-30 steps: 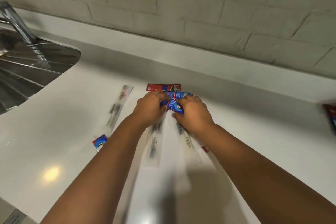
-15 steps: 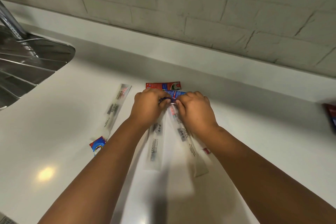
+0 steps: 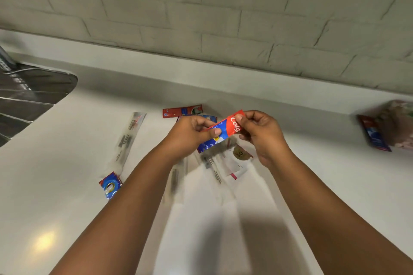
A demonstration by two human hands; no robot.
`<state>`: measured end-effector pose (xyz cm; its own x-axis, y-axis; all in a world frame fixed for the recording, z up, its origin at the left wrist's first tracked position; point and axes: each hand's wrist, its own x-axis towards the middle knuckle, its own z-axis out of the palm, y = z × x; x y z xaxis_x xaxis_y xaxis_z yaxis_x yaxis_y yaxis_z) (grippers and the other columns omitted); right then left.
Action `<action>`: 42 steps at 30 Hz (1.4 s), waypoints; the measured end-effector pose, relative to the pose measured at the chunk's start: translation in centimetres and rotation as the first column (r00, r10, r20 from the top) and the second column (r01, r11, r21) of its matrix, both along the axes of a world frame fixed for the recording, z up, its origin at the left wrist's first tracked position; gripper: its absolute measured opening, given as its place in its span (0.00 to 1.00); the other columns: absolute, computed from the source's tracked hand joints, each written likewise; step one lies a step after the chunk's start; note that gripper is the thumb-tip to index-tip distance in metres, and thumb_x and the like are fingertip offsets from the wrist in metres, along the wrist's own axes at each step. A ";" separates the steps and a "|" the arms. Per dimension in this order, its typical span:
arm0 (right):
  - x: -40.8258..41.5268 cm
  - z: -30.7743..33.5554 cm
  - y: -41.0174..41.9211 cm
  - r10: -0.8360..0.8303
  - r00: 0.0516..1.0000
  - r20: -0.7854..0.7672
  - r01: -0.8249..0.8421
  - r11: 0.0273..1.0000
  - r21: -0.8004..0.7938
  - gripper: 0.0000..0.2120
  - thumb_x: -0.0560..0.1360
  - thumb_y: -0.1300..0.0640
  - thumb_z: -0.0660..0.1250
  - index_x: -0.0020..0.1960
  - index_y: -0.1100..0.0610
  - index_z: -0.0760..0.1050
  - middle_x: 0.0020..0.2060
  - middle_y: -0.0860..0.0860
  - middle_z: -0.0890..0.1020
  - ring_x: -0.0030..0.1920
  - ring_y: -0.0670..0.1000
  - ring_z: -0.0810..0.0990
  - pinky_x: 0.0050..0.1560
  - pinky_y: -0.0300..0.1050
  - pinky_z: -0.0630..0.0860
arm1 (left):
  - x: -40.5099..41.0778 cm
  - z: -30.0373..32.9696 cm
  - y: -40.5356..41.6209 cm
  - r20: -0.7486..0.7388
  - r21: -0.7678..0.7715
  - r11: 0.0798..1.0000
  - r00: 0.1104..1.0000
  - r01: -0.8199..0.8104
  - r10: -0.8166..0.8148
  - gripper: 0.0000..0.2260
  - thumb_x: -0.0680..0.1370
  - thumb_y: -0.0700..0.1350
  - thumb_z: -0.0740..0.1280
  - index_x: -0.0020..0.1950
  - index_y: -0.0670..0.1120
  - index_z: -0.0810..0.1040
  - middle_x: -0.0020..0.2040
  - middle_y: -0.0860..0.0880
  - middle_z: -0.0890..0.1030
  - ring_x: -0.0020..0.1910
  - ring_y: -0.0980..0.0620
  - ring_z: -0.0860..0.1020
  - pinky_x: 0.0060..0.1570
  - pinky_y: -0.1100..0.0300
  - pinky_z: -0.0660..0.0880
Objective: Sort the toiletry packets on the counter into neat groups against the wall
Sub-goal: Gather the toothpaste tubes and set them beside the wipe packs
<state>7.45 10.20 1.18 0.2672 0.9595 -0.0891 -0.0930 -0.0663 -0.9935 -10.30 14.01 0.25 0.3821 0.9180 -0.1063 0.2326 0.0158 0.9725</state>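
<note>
From the head view, we have the red and blue toothpaste sachet lifted just above the white counter, held between both hands. Our left hand pinches its lower blue part with thumb and curled fingers; our right hand pinches the red top corner, the other fingers loosely curled.

To do this step well, we judge we should keep the sachet flat and taut, then lay it square beside its like, the red packet lying near the wall, edges parallel to the upstand, and press it down so it does not slide.

Counting what we can see: one sachet in hand, one red packet near the wall, and a blue-edged packet partly hidden behind our left hand. One small blue and red sachet lies apart at the left. One long clear sleeve lies alone; at least two more clear sleeves lie blurred under our wrists, with a white packet bearing a gold seal. A dark red packet sits far right, beside something blurred. The sink is at the left.
</note>
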 end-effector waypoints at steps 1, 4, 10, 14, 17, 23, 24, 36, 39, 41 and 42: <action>0.6 -0.1 -0.3 -0.004 1.000 0.004 0.004 1.000 -0.009 0.03 0.76 0.61 0.67 0.44 0.59 0.77 0.31 0.50 0.82 0.31 0.45 0.79 0.29 0.34 0.74 | 0.5 0.1 -0.4 0.049 -0.035 0.999 0.999 0.019 -0.017 0.03 0.72 0.43 0.73 0.45 0.46 0.83 0.42 0.46 0.85 0.39 0.54 0.82 0.42 0.62 0.77; 2.9 0.2 -1.9 -0.025 0.999 0.027 0.025 0.999 -0.024 0.04 0.77 0.60 0.67 0.44 0.58 0.78 0.34 0.53 0.81 0.33 0.48 0.77 0.32 0.37 0.73 | 2.8 0.4 -2.1 0.162 -0.105 0.991 0.985 0.084 -0.066 0.03 0.73 0.40 0.71 0.46 0.43 0.82 0.41 0.48 0.85 0.39 0.55 0.82 0.41 0.65 0.77; 8.6 1.3 -5.2 -0.050 0.997 0.059 0.053 0.998 -0.043 0.03 0.76 0.57 0.68 0.44 0.56 0.79 0.30 0.48 0.81 0.27 0.43 0.76 0.32 0.36 0.70 | 7.8 0.1 -4.5 0.089 -0.145 0.955 0.964 0.260 -0.249 0.05 0.73 0.42 0.72 0.48 0.44 0.83 0.46 0.41 0.84 0.43 0.48 0.80 0.49 0.50 0.76; 13.6 1.3 -7.8 -0.099 0.995 0.013 0.100 0.992 -0.081 0.04 0.74 0.56 0.69 0.45 0.56 0.79 0.32 0.50 0.81 0.29 0.45 0.75 0.32 0.36 0.71 | 13.3 0.7 -6.2 0.071 -0.189 0.925 0.944 0.329 -0.321 0.05 0.73 0.38 0.71 0.47 0.39 0.82 0.44 0.41 0.83 0.41 0.47 0.80 0.47 0.52 0.78; 17.1 0.7 -9.9 -0.120 0.987 -0.103 0.109 0.988 -0.109 0.06 0.75 0.55 0.68 0.48 0.57 0.78 0.37 0.52 0.82 0.31 0.47 0.77 0.35 0.38 0.73 | 17.9 0.8 -7.5 0.137 -0.218 0.930 0.953 0.297 -0.272 0.03 0.73 0.38 0.71 0.46 0.42 0.81 0.43 0.43 0.84 0.41 0.47 0.80 0.46 0.55 0.77; 22.7 -1.6 -14.1 -0.114 0.990 -0.087 0.093 0.972 -0.214 0.04 0.75 0.58 0.69 0.48 0.58 0.78 0.39 0.56 0.83 0.33 0.49 0.80 0.35 0.39 0.74 | 26.5 -0.9 -8.9 0.241 -0.293 0.948 0.969 0.124 -0.052 0.02 0.74 0.38 0.71 0.46 0.42 0.81 0.44 0.42 0.83 0.43 0.45 0.78 0.53 0.49 0.74; 23.5 -1.9 -14.4 -0.127 0.988 -0.083 0.107 0.970 -0.219 0.04 0.75 0.59 0.69 0.48 0.59 0.78 0.38 0.57 0.84 0.33 0.48 0.80 0.33 0.38 0.74 | 27.7 -1.2 -9.1 0.244 -0.302 0.945 0.969 0.124 -0.049 0.04 0.73 0.38 0.71 0.47 0.40 0.81 0.45 0.41 0.83 0.43 0.45 0.79 0.53 0.49 0.75; 34.0 -4.6 -14.2 -0.300 0.954 0.000 0.294 0.934 -0.202 0.06 0.75 0.63 0.68 0.51 0.64 0.77 0.38 0.62 0.83 0.26 0.45 0.78 0.27 0.33 0.71 | 41.8 -3.1 -7.6 0.212 -0.291 0.956 0.976 0.023 0.042 0.03 0.75 0.37 0.69 0.45 0.44 0.78 0.41 0.44 0.82 0.39 0.46 0.80 0.46 0.51 0.78; 35.7 -5.2 -13.0 -0.349 0.937 -0.018 0.339 0.922 -0.185 0.07 0.75 0.65 0.67 0.51 0.67 0.76 0.40 0.67 0.82 0.25 0.46 0.77 0.25 0.33 0.69 | 44.1 -3.9 -6.2 0.182 -0.281 0.960 0.980 -0.024 0.078 0.05 0.74 0.36 0.70 0.42 0.45 0.79 0.36 0.47 0.82 0.39 0.45 0.78 0.44 0.51 0.77; 36.4 -5.7 -12.1 -0.375 0.926 -0.039 0.364 0.916 -0.168 0.06 0.74 0.68 0.66 0.51 0.68 0.76 0.40 0.66 0.82 0.24 0.45 0.76 0.25 0.33 0.69 | 44.9 -4.3 -5.0 0.154 -0.280 0.958 0.982 -0.060 0.107 0.03 0.74 0.36 0.71 0.45 0.42 0.79 0.39 0.46 0.82 0.38 0.47 0.80 0.43 0.54 0.79; 36.9 -5.9 -11.7 -0.384 0.923 -0.032 0.373 0.912 -0.168 0.06 0.74 0.69 0.66 0.51 0.67 0.76 0.40 0.65 0.82 0.25 0.46 0.76 0.25 0.33 0.69 | 45.5 -4.6 -4.4 0.136 -0.277 0.957 0.983 -0.083 0.124 0.05 0.73 0.37 0.71 0.48 0.41 0.79 0.40 0.46 0.82 0.37 0.49 0.81 0.41 0.57 0.81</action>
<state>44.33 -1.48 -4.77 0.5965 0.7601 -0.2576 -0.2038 -0.1670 -0.9647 35.19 9.66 -4.31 0.3172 0.8984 -0.3037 0.0675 0.2981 0.9521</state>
